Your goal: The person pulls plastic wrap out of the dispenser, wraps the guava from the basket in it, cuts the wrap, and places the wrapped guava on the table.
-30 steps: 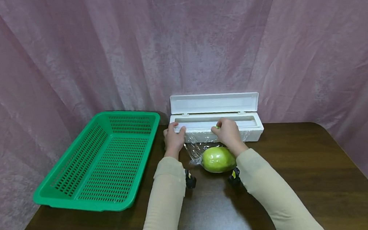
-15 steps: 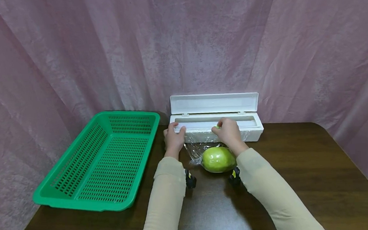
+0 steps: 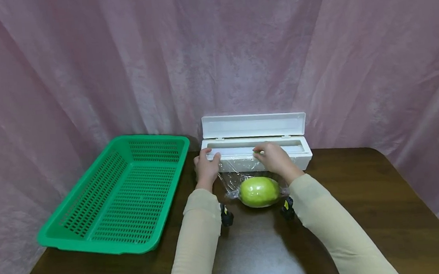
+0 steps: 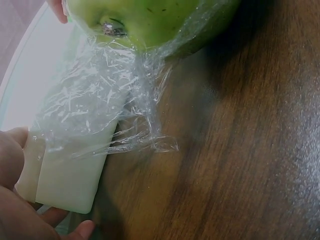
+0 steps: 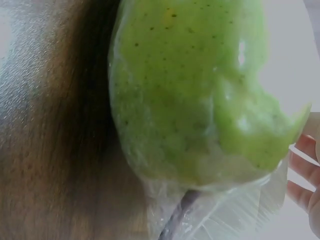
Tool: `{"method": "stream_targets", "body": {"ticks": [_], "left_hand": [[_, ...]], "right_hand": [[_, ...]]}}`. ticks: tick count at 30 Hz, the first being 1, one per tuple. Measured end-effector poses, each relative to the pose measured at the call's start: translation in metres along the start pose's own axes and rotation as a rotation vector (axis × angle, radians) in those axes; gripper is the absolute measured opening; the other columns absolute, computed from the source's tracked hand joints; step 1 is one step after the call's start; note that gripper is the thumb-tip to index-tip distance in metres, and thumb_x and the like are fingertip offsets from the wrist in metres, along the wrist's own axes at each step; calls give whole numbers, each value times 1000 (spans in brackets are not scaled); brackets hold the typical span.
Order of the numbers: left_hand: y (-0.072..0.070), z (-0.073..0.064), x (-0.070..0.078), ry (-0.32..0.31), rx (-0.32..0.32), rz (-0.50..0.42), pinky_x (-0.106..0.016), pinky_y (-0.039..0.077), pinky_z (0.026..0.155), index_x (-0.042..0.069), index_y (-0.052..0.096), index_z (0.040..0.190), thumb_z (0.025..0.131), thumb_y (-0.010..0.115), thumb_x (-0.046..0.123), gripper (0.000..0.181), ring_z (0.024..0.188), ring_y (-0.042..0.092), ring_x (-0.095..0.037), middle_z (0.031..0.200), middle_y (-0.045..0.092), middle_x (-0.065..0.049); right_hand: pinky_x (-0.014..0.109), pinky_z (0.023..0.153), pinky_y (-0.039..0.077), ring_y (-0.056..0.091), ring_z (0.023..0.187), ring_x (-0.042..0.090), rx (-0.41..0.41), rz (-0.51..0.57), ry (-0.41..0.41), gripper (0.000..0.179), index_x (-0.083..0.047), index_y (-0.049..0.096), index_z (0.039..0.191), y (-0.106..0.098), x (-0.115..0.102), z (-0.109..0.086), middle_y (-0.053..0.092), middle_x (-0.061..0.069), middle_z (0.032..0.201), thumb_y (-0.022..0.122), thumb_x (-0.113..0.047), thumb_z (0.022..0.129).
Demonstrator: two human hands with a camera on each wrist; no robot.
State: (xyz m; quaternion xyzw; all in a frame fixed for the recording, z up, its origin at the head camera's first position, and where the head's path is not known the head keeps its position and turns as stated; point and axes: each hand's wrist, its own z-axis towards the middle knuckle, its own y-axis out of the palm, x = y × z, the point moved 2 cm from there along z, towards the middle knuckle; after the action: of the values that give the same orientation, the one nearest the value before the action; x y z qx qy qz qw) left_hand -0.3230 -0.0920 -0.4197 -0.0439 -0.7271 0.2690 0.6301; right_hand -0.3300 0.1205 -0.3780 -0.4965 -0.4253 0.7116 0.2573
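Observation:
A white cling film box (image 3: pixel 245 165) stands at the back of the table with its lid raised. My left hand (image 3: pixel 208 167) grips its left end, fingers around the corner. The fingertips of my right hand (image 3: pixel 275 158) pinch a small green tab (image 3: pixel 257 153) at the box's front edge; the fingers partly hide it. Clear cling film (image 4: pixel 95 95) runs from the box down to a green oblong fruit (image 3: pixel 259 192). The film covers the fruit and bunches at its ends. A brown stem (image 5: pixel 180 212) shows through the film in the right wrist view.
A green plastic basket (image 3: pixel 157 225) with slotted sides stands at the left on the brown wooden table (image 3: pixel 367 211). Pink curtain (image 3: pixel 250 43) hangs behind the table and box. Dark wrist cameras (image 3: pixel 226 217) sit below both hands, close to the fruit.
My right wrist has shifted slightly right, uncovering the bunched film at the fruit's right end. The green tab is less visible. My left hand keeps its hold. The head view has shifted slightly.

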Motion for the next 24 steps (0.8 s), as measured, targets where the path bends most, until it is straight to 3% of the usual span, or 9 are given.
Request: {"method": "stream_targets", "body": {"ticks": [9, 24], "left_hand": [[0, 1, -1, 11, -7, -10, -49, 37, 101, 23, 49, 128, 92, 55, 40, 40, 125, 39, -39, 141, 32, -15], [0, 3, -2, 22, -16, -19, -46, 38, 101, 22, 48, 129, 93, 55, 40, 41, 123, 41, -37, 140, 33, -14]], "right_hand": [[44, 88, 50, 62, 100, 29, -1, -27, -19, 22, -3, 66, 110, 0, 1, 1, 65, 13, 110, 58, -16, 94], [44, 88, 50, 61, 100, 31, -55, -45, -39, 21, -1, 65, 108, -5, 1, 6, 63, 17, 111, 57, -14, 94]]}}
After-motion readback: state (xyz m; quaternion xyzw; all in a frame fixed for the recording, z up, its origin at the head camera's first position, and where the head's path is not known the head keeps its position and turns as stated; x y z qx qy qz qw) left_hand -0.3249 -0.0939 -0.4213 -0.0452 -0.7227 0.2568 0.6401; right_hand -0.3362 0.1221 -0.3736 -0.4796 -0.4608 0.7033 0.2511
